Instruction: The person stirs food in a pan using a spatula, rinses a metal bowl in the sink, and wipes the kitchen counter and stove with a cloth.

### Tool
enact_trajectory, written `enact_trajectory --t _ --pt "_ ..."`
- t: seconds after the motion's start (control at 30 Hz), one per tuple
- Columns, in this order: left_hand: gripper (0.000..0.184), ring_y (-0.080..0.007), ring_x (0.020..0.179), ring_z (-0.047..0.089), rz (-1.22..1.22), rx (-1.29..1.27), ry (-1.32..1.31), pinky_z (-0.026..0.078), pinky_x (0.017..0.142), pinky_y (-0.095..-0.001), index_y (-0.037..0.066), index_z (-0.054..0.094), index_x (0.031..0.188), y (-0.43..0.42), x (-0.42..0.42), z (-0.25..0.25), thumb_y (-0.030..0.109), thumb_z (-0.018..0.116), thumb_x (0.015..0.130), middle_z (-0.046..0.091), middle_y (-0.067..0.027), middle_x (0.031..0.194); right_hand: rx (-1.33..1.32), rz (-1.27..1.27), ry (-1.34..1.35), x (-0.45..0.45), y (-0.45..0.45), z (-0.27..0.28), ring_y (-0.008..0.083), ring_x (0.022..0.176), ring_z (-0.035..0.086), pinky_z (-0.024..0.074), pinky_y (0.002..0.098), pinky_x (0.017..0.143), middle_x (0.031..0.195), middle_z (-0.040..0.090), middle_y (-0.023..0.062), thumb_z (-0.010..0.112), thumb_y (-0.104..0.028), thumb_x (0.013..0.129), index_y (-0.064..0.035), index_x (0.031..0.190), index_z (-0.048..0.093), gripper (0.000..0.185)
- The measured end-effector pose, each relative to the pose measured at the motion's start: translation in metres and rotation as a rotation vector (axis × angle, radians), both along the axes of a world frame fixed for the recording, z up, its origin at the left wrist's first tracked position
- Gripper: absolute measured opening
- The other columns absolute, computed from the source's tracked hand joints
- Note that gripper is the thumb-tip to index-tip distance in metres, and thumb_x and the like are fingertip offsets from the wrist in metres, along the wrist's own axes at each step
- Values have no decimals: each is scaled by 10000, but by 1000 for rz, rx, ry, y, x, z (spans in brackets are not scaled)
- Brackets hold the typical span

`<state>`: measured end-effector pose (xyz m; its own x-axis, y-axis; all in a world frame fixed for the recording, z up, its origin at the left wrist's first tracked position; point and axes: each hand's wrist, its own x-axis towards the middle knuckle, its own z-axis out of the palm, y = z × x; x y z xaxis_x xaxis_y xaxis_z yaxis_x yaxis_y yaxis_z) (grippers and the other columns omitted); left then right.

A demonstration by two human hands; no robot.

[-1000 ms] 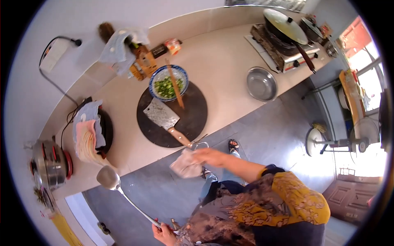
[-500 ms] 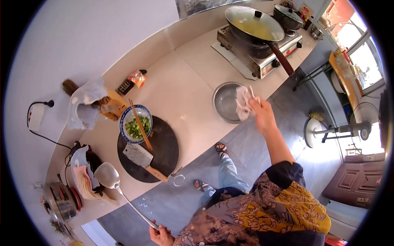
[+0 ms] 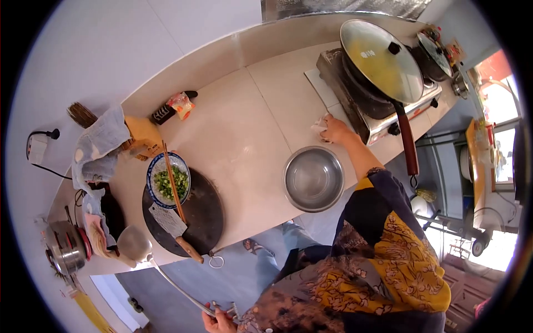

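My left hand, low in the view, is wrapped round the long handle of a metal ladle. Its scoop is out by the counter's front edge, left of the cutting board. My right hand is closed on a crumpled white cloth and presses it to the countertop beside the gas stove. Just in front of that hand sits a steel bowl with nothing but a shine in its bottom. A wok with a glass lid stands on the stove, with something yellow under the lid.
A round dark cutting board carries a cleaver and a patterned bowl of chopped greens with chopsticks across it. The wok's handle juts past the counter edge. A second lidded pot stands behind.
My right hand has moved the cloth from above the steel bowl to the countertop by the stove. My left hand still holds the ladle. The view has shifted.
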<state>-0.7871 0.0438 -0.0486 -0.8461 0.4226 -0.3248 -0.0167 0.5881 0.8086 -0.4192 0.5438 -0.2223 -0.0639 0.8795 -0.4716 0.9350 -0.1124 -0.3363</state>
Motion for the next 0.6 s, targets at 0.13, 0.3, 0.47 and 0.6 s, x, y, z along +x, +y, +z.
enact_trajectory --t 0.13,0.3,0.47,0.6 --pt "314 -83 506 421 78 43 -35 323 441 -232 -5 570 1146 2 10 -7 62 579 839 501 -5 643 91 71 109 -33 9 -23 332 1111 549 446 371 932 1184 569 210 727 -252 689 -20 1229 463 644" --pt "245 -80 493 398 129 38 -55 310 430 -237 2 579 1076 29 17 0 62 577 839 476 5 624 34 318 328 -118 7 -44 330 1064 561 456 392 893 1107 601 163 722 -158 661 -91 1189 517 571" --pt "217 -78 502 395 96 7 -91 309 433 -243 2 576 1053 51 21 17 74 578 848 459 10 630 65 275 561 -143 5 -8 311 912 607 483 385 784 1022 619 147 674 -183 725 -80 1067 598 366" --pt "254 -77 517 394 52 51 -23 310 443 -242 -6 573 1092 50 22 9 75 582 852 468 8 650 416 -120 488 -75 -1 23 307 889 607 487 388 796 1008 613 145 665 -184 756 -80 1081 603 347"
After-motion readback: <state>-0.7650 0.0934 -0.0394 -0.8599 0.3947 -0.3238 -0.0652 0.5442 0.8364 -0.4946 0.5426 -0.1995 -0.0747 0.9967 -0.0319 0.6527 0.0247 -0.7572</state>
